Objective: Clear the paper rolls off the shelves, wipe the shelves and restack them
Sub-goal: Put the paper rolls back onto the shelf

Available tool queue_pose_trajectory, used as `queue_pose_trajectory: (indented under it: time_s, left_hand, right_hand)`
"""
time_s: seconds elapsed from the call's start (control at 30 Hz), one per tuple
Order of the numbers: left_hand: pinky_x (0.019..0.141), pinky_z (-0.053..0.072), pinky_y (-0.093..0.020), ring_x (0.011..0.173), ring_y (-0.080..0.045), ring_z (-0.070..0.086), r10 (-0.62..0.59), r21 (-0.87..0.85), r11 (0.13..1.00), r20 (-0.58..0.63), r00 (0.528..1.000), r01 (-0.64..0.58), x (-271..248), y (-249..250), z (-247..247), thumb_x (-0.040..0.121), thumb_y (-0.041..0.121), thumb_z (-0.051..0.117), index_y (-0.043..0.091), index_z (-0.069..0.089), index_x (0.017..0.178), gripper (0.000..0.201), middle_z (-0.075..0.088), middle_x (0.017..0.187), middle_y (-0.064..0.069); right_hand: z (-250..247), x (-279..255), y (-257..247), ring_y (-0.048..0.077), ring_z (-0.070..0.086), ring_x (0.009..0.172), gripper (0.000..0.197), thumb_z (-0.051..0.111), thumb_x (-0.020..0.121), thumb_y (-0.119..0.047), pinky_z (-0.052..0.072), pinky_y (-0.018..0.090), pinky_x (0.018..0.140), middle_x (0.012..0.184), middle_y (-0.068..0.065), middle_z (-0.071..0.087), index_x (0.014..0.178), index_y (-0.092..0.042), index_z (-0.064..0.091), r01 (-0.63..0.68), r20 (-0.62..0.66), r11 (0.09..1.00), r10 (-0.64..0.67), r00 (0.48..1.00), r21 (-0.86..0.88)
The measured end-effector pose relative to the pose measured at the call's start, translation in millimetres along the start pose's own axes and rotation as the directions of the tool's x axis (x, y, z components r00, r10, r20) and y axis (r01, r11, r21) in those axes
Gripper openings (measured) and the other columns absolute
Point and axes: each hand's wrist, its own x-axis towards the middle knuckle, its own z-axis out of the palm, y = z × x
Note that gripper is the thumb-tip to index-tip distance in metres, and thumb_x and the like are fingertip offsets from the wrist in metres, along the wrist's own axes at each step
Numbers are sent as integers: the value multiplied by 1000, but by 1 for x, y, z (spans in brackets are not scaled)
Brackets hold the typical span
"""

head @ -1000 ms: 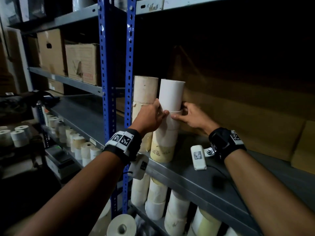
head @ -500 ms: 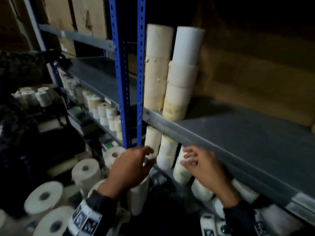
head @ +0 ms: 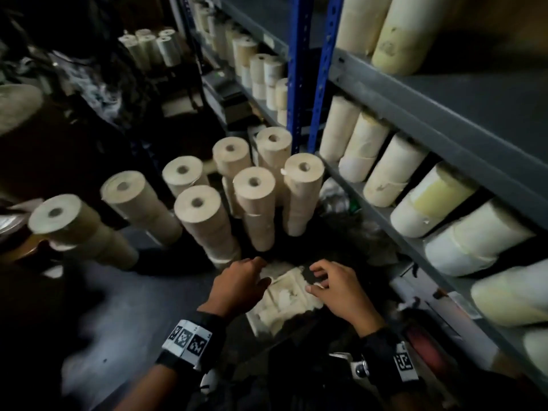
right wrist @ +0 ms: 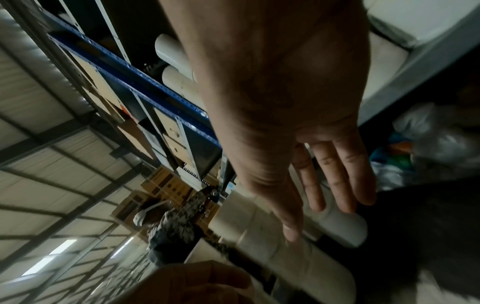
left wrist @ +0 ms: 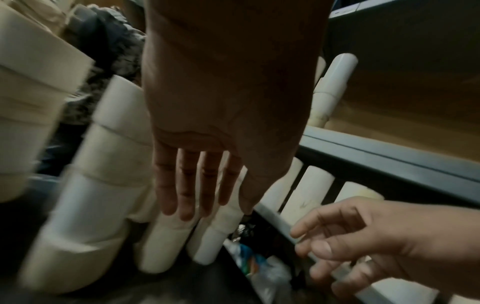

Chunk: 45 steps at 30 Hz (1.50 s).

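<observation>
Both my hands are down low in the lower middle of the head view, reaching toward a crumpled whitish cloth on the floor. My left hand hovers at its left edge with fingers straight and relaxed, holding nothing. My right hand is at its right edge, fingers loosely bent over the fabric; I cannot tell whether they have pinched it yet. I judge I am after this cloth to wipe the shelves.

The paper rolls I have cleared stand on end in a cluster on the floor, centre of the frame just above my hands, set upright and close together, I judge, so they stay put and out of the walkway. More rolls sit on the lower shelf at right, and two tall stacks remain on the grey shelf at upper right.

Room is tight: the shelf's front edge runs close past my right wrist, and the standing rolls crowd the cloth's far side, so lifting straight up and toward me looks safest.
</observation>
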Motion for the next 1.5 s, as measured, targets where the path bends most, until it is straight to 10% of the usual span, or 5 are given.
queue_pose_trajectory:
  time_s: [0.23,0.43,0.87,1.17,1.5]
  left_hand:
    - [78,58,-48,109,-33,65,-54,-9,999,-178,983,54,-39,-45,-26,88,53,51,34,54,124,41,64,123,1]
    - [98,51,-55,129,-42,43,23,127,991,-520,854,51,7,-86,-85,85,43,70,19,44,148,72,46,146,-15]
    - [85,57,-60,128,-45,33,52,5,999,-286,957,-53,61,-140,-112,73,63,79,29,29,150,99,29,141,-15]
    - [69,55,-46,123,-34,36,-37,1,999,-231,972,38,-25,-222,-106,62,80,77,24,34,148,111,30,133,-9]
    - [82,56,-52,130,-36,34,-119,22,992,-104,987,122,-58,-258,-84,67,74,77,29,27,153,110,39,138,-8]
  right_hand:
    - [52,-9,-33,11,61,100,46,88,81,-29,55,37,91,117,-8,61,122,-24,68,82,121,995,-75,990,-54]
    - [67,26,-89,22,58,117,54,85,84,-29,48,32,98,122,2,60,131,-18,62,180,111,970,-163,980,-164]
    - [141,93,-181,40,53,128,65,82,75,-11,48,43,103,130,19,56,130,-11,47,-7,-23,986,3,1000,-167]
    - [177,143,-215,36,12,156,119,88,76,-15,11,37,127,167,21,13,164,-6,8,-56,-111,988,40,993,-143]
    - [177,132,-224,34,53,123,106,96,57,-50,48,41,102,133,7,40,141,-15,42,-61,-194,956,4,981,-286]
